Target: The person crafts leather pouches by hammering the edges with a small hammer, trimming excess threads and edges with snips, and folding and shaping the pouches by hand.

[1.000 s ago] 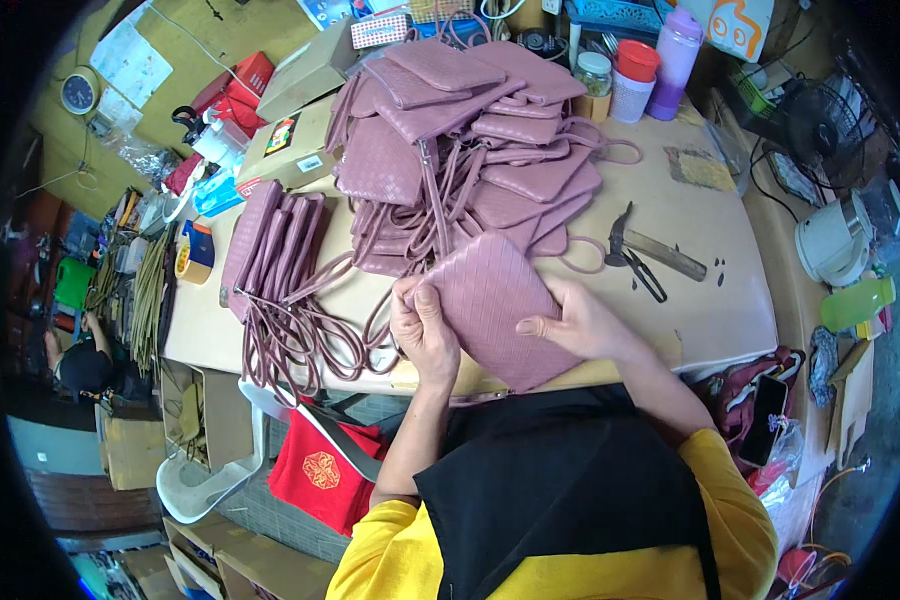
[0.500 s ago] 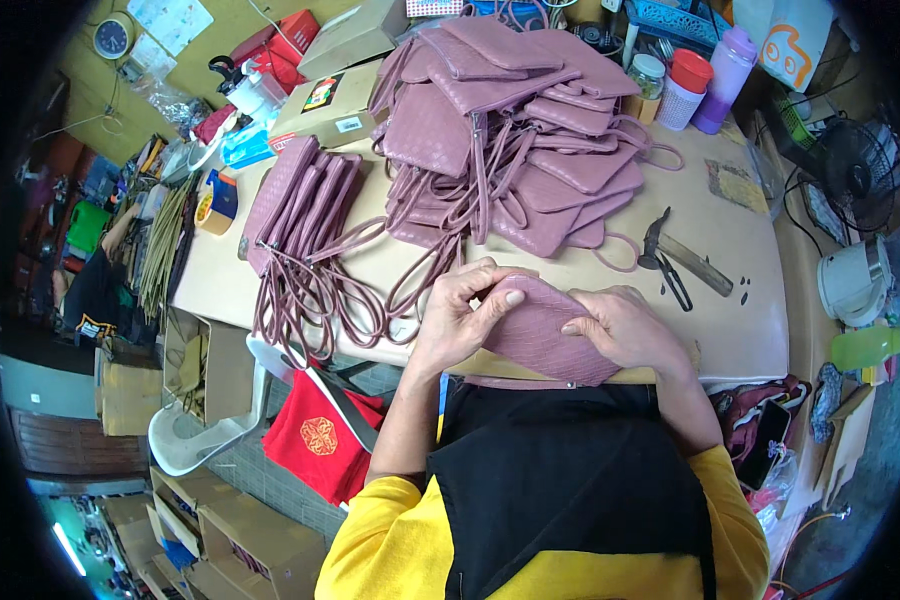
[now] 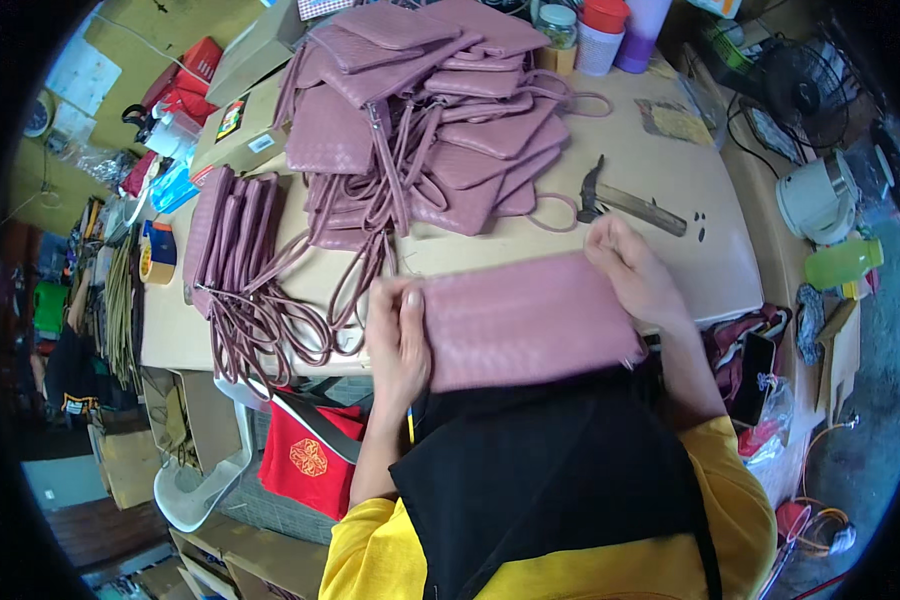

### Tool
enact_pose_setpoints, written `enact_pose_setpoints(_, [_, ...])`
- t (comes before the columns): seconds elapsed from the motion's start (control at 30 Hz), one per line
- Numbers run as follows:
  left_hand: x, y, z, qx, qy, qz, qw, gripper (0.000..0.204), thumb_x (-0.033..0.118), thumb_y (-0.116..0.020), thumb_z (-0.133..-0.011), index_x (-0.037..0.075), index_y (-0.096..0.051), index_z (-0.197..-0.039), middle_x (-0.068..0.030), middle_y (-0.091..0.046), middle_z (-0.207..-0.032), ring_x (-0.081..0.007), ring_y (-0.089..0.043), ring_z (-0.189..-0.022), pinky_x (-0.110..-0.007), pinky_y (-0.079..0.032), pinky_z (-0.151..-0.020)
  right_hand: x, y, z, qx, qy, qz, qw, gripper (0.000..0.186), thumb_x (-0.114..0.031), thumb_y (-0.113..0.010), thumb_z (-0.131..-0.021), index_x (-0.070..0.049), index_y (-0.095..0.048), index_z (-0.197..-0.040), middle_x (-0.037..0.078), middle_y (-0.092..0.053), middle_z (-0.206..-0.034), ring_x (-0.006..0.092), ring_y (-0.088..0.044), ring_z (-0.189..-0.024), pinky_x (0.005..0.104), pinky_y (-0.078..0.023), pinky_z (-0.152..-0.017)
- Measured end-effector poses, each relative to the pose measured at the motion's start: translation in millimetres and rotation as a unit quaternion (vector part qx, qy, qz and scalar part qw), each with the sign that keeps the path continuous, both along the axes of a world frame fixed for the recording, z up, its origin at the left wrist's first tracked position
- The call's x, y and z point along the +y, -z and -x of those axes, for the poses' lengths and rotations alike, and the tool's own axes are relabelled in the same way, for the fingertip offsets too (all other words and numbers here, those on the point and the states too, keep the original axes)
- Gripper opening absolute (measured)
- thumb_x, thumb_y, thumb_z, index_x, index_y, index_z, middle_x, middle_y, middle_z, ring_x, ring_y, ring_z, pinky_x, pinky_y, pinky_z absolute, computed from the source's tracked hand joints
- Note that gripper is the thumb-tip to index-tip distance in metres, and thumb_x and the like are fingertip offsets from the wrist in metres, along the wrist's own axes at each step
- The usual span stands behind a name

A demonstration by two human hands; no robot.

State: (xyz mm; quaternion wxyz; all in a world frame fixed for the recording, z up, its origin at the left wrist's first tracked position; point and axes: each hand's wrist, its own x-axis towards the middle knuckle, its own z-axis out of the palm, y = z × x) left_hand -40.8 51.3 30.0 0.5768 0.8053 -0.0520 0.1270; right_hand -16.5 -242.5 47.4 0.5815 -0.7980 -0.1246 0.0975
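Observation:
A mauve pouch (image 3: 530,320) with a woven-look texture is stretched flat between my hands, just over the table's near edge. My left hand (image 3: 398,335) grips its left end, thumb on the front face. At its upper right corner, my right hand (image 3: 630,270) is closed on the edge, slightly blurred. A small metal zip end shows at the lower right corner. Beyond my hands lies a big heap of similar pouches (image 3: 335,130) with looped wrist straps. To the left, several more pouches (image 3: 235,225) stand in a row, their straps (image 3: 270,335) trailing toward me.
A hammer (image 3: 645,210) lies just beyond my right hand. Cardboard boxes (image 3: 235,135), a glass jar (image 3: 556,35) and a purple bottle (image 3: 645,30) stand at the back. Below the table at left are a white chair (image 3: 185,500) and a red bag (image 3: 305,460).
The pouch, bent and bunched between my hands before, is now spread out flat. My hands have moved apart, and the view has shifted to the right.

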Motion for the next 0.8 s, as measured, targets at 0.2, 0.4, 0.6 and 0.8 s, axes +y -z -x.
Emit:
enact_pose_setpoints(0.2, [-18, 31, -8, -0.095, -0.018, -0.330, 0.939, 0.060, 0.011, -0.068, -0.080, 0.001, -0.044, -0.133, -0.0220, -0.043, -0.136, -0.0368, -0.042, -0.127, -0.051, -0.032, -0.104, -11, 35, -4, -0.307, 0.174, 0.292, 0.889, 0.023, -0.008, -0.066, -0.080, -0.007, -0.060, -0.102, 0.013, -0.055, -0.105, 0.0320, -0.053, -0.099, 0.0399, -0.041, -0.087])
enact_pose_setpoints(0.4, [-46, 8, -8, -0.002, 0.416, -0.323, 0.850, 0.076, 0.035, -0.069, -0.079, 0.011, -0.037, -0.144, -0.0165, -0.033, -0.149, -0.0362, -0.029, -0.139, -0.056, -0.015, -0.115, -50, 42, -23, -0.214, 0.249, 0.272, 0.905, 0.016, -0.012, -0.066, -0.082, -0.006, -0.062, -0.096, 0.013, -0.060, -0.093, 0.0296, -0.057, -0.088, 0.0402, -0.044, -0.079])
enact_pose_setpoints(0.6, [-49, 36, -30, -0.055, 0.357, -0.388, 0.848, 0.082, 0.052, -0.067, -0.077, 0.012, -0.039, -0.143, -0.0134, -0.034, -0.149, -0.0333, -0.029, -0.139, -0.058, -0.013, -0.113, -12, 29, 42, 0.001, -0.243, 0.213, 0.946, 0.028, -0.034, -0.061, -0.088, -0.007, -0.065, -0.094, 0.013, -0.064, -0.085, 0.0315, -0.062, -0.080, 0.0406, -0.048, -0.074])
enact_pose_setpoints(0.8, [-62, 46, -57, -0.047, 0.240, -0.262, 0.934, 0.025, 0.020, -0.076, -0.074, 0.002, -0.061, -0.078, -0.0110, -0.057, -0.077, -0.0301, -0.053, -0.074, -0.042, -0.040, -0.073, -29, 35, 92, -0.104, -0.113, 0.299, 0.942, 0.028, -0.035, -0.059, -0.088, -0.009, -0.069, -0.094, 0.011, -0.068, -0.085, 0.0322, -0.065, -0.084, 0.0432, -0.049, -0.073])
